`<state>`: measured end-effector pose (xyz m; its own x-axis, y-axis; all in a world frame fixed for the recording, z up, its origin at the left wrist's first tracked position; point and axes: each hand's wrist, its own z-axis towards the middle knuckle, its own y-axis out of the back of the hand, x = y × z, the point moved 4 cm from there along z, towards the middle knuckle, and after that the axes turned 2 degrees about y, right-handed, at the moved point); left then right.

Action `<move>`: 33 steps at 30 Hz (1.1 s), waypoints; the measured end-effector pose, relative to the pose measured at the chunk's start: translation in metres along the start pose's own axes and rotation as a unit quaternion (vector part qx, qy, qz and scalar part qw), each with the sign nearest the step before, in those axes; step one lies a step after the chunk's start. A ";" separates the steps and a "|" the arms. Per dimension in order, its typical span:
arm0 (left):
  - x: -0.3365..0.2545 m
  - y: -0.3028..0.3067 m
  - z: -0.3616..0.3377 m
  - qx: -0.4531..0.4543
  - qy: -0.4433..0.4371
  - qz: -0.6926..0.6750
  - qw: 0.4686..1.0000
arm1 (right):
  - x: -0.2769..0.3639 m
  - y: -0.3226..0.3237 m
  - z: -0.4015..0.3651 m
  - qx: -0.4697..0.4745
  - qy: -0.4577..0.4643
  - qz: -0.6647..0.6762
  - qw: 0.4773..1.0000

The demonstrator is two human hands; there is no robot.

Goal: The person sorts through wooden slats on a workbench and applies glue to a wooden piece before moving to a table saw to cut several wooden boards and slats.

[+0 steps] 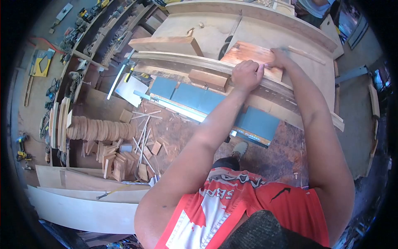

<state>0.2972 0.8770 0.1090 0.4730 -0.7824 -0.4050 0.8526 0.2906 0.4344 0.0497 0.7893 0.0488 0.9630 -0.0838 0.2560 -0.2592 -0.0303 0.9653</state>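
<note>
My left hand (246,76) is closed over the long wooden rail (178,60) that runs across the table. Its fingers curl over the top edge, beside a reddish-streaked wooden board (251,54). The board lies flat on the pale worktable, against the far side of the rail. At the board's right end, my right hand (281,59) grips its edge; part of the fingers is hidden. A dark round part, perhaps a saw blade (224,47), shows at the board's left end.
A thick plank (168,45) and a wood block (208,79) lie near the rail. A thin strip (306,54) rests at right. Blue-green panels (199,97) and a metal bar line the near edge. Offcuts (120,164) cover the floor. Another person (313,8) stands beyond.
</note>
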 end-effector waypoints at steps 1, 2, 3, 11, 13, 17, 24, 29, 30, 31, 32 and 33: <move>0.000 0.000 0.000 -0.003 -0.002 -0.005 1.000 | 0.000 0.000 0.001 0.002 0.001 -0.004 1.000; 0.001 0.000 -0.001 -0.006 -0.005 -0.010 1.000 | 0.000 0.000 0.002 0.003 0.002 -0.009 1.000; 0.000 0.001 -0.001 -0.009 -0.009 -0.010 1.000 | -0.001 0.001 0.003 -0.001 0.002 -0.009 1.000; 0.003 0.001 -0.003 0.013 -0.002 -0.001 1.000 | 0.001 0.005 -0.001 -0.022 -0.010 -0.006 1.000; 0.006 -0.002 -0.004 0.020 0.004 0.003 1.000 | 0.004 0.008 -0.005 -0.024 -0.013 -0.009 1.000; 0.008 -0.003 0.000 0.087 0.039 0.017 0.995 | 0.001 0.007 0.003 -0.019 -0.018 -0.026 0.999; 0.011 -0.014 0.001 0.229 0.127 0.054 0.964 | -0.007 0.003 0.014 -0.043 0.006 -0.042 0.998; 0.012 -0.015 0.001 0.240 0.148 0.053 0.958 | -0.006 0.001 0.015 -0.033 0.024 -0.032 0.999; 0.009 -0.014 0.002 0.245 0.154 0.047 0.956 | -0.009 -0.003 0.015 -0.020 0.032 -0.041 0.998; 0.012 -0.017 0.004 0.235 0.171 0.047 0.956 | -0.010 -0.006 0.020 -0.022 0.033 -0.034 0.999; 0.015 -0.022 0.001 0.237 0.158 0.051 0.957 | -0.011 -0.007 0.027 -0.022 0.038 -0.028 0.999; 0.016 -0.025 0.001 0.237 0.147 0.058 0.958 | -0.007 -0.005 0.030 -0.009 0.057 -0.039 0.998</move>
<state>0.2831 0.8560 0.0923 0.6602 -0.5500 -0.5115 0.6266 0.0279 0.7788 0.0424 0.7605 0.0408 0.9827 0.0326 0.1823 -0.1820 -0.0138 0.9832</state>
